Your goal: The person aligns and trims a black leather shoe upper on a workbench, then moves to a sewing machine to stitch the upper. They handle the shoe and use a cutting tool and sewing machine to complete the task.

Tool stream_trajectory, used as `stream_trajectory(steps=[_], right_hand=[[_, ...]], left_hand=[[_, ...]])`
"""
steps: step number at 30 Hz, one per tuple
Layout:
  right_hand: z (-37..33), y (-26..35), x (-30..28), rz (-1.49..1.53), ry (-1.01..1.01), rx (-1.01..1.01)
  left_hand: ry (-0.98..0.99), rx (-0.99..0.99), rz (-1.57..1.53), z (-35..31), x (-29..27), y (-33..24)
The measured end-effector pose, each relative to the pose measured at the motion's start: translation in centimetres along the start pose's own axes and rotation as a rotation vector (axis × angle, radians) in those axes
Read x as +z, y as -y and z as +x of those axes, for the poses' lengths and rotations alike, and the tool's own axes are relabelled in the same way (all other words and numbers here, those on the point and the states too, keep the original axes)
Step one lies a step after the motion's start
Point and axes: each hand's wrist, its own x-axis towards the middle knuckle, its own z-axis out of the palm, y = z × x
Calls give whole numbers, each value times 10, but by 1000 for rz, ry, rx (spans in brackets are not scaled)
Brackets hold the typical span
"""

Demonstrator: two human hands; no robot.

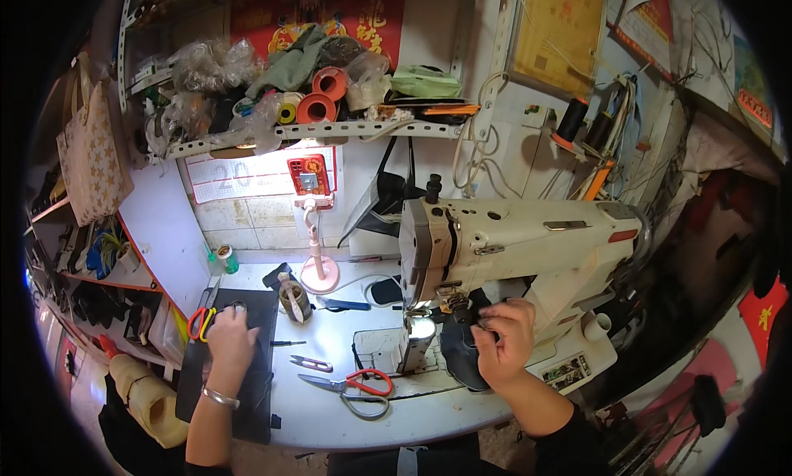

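We see the right hand (505,337) pinched on a dark piece of fabric (462,352) just behind the needle area of the cream sewing machine (511,237) — the grip is narrow, fingertips closed on the cloth's upper edge. The fabric hangs over the front of the machine bed, touching the hand and lying just right of the lit needle plate (421,327).

The left hand (232,334) rests well apart on the far left, palm down on a black mat (256,393) on the white tabletop (330,418); its fingers curl over something small that we cannot make out, so we cannot tell whether it grips anything. A silver bangle (219,398) sits on that wrist. Just beside the hand lie scissors with red and yellow handles (199,322).

Between the two hands — on the tabletop — lie red-handled scissors (355,385) and small thread snips (312,364). Behind them stand a pink phone stand (317,261) and a small cup of tools (294,299).
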Motion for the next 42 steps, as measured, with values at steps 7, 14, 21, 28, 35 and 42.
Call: stream_trajectory(steps=[7, 14, 21, 28, 35, 42], right_hand=[[-19, 9, -13, 329, 66, 237], [-75, 15, -36, 386, 44, 648], [-113, 7, -39, 469, -22, 696], [-52, 22, -27, 194, 159, 13], [32, 20, -19, -127, 574, -423], [60, -13, -21, -182, 423, -279]], left_hand=[[-465, 487, -731, 21, -105, -167], [-723, 489, -882, 48, -116, -252], [-409, 316, -1292, -7, -104, -209], [310, 359, -1417, -61, -73, -191], [127, 655, -1198, -59, -64, -194], [558, 71, -2037, -20, -52, -202]])
